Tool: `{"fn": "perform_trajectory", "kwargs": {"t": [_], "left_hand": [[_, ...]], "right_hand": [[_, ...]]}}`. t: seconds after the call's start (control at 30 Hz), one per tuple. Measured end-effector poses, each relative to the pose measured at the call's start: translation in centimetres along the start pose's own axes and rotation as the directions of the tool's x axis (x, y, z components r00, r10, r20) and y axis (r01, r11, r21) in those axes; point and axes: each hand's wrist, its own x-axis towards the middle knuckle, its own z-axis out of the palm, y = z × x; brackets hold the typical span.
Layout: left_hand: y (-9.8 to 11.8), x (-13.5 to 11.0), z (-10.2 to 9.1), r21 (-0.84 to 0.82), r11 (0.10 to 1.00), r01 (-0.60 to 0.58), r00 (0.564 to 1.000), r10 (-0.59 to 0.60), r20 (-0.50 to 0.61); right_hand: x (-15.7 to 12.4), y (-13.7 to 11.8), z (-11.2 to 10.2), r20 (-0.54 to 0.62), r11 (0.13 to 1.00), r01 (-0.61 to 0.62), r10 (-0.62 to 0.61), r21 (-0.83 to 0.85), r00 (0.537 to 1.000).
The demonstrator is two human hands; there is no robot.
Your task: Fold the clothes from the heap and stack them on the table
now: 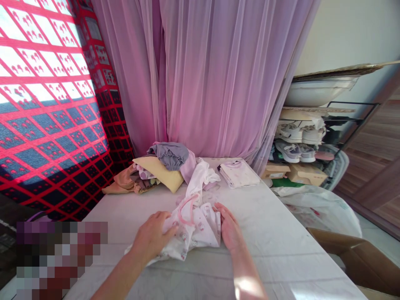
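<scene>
A white child's shirt [204,227] with small printed figures and a pink neckband lies partly bunched on the white-covered surface in front of me. My left hand [156,233] rests on its left part, thumb and fingers apart. At the right edge of the shirt, my right hand [229,227] has its fingers together, the tips closed over the cloth. Just beyond the shirt lies a crumpled white garment [200,179], touching it.
A pile of clothes [162,166] lies at the back left, a folded white shirt [239,173] at the back right. Purple curtains [206,79] hang behind. Right of the surface are a shoe rack [296,133], a plastic bag [325,208] and a cardboard box [359,258].
</scene>
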Motion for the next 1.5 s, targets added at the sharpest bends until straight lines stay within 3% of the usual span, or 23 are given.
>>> {"fn": "perform_trajectory", "kwargs": {"t": [0.07,0.17,0.27,0.37,0.47,0.53,0.63,0.7,0.77,0.83,0.93,1.07,1.23,1.3,1.37,1.43,1.5], "left_hand": [[2.5,0.2,1.7,-0.09,0.995,-0.049,0.996,0.055,0.074],[4.2,0.6,3.5,-0.032,0.999,-0.032,0.995,0.035,0.091],[3.7,1.3,4.0,0.05,0.998,-0.042,0.995,0.038,0.087],[2.5,1.7,3.7,-0.01,0.999,-0.042,0.995,0.043,0.085],[1.4,1.5,2.5,-0.245,0.968,0.056,0.998,-0.046,0.049],[1.1,0.9,1.3,-0.506,0.859,0.084,0.996,-0.077,0.034],[1.1,0.2,-0.6,-0.739,0.672,0.046,0.992,0.054,0.112],[1.5,0.6,-1.4,-0.713,0.701,0.022,0.966,0.17,0.197],[2.0,1.9,-1.6,-0.57,0.821,-0.033,0.958,0.188,0.216],[2.5,4.2,-1.4,-0.357,0.932,-0.06,0.984,0.116,0.138],[3.2,8.4,-0.3,-0.167,0.985,0.033,0.999,-0.029,0.027],[4.2,12.3,2.0,-0.172,0.982,0.08,0.996,-0.071,0.062],[5.8,14.3,3.5,-0.256,0.966,0.04,0.998,-0.026,0.057],[6.8,15.5,2.6,-0.34,0.94,-0.001,1.0,0.01,0.024],[8.1,17.4,0.4,-0.451,0.89,-0.063,0.998,0.05,-0.039],[9.3,19.8,-2.8,-0.575,0.807,-0.135,0.988,0.066,-0.138],[9.7,22.1,-6.6,-0.681,0.704,-0.204,0.96,0.007,-0.28]], "right_hand": [[0.0,0.1,-0.1,0.034,1.0,-0.004,0.004,-0.015,0.999],[0.2,0.1,-0.6,0.042,1.0,0.02,-0.019,-0.019,0.999],[0.4,0.3,-0.7,0.019,0.998,0.049,-0.049,-0.025,0.999],[0.2,0.2,-0.2,-0.003,0.998,0.045,-0.046,-0.033,0.999],[-0.1,0.0,0.2,-0.008,0.998,0.037,-0.038,-0.042,0.999],[-0.1,0.0,0.1,-0.012,0.998,0.044,-0.044,-0.048,0.999],[0.3,0.1,-0.5,-0.011,0.997,0.045,-0.045,-0.057,0.999],[0.7,0.2,-1.1,-0.011,0.997,0.04,-0.041,-0.062,0.999],[1.0,0.3,-1.7,-0.024,0.997,0.048,-0.049,-0.068,0.998],[1.1,0.2,-2.1,-0.04,0.996,0.059,-0.062,-0.073,0.997],[1.1,0.0,-2.4,-0.042,0.997,0.056,-0.059,-0.06,0.997],[1.3,-0.2,-2.7,-0.044,1.0,0.024,-0.024,-0.01,0.999],[1.5,-0.2,-2.6,-0.094,0.999,-0.004,0.007,0.035,0.996],[1.4,-0.1,-2.3,-0.121,0.999,0.001,0.004,0.042,0.993],[1.3,-0.1,-2.1,-0.128,0.999,0.003,0.002,0.039,0.992],[1.3,0.0,-2.1,-0.121,0.999,-0.007,0.012,0.045,0.993],[1.3,0.0,-2.2,-0.115,0.999,-0.007,0.013,0.054,0.993]]}}
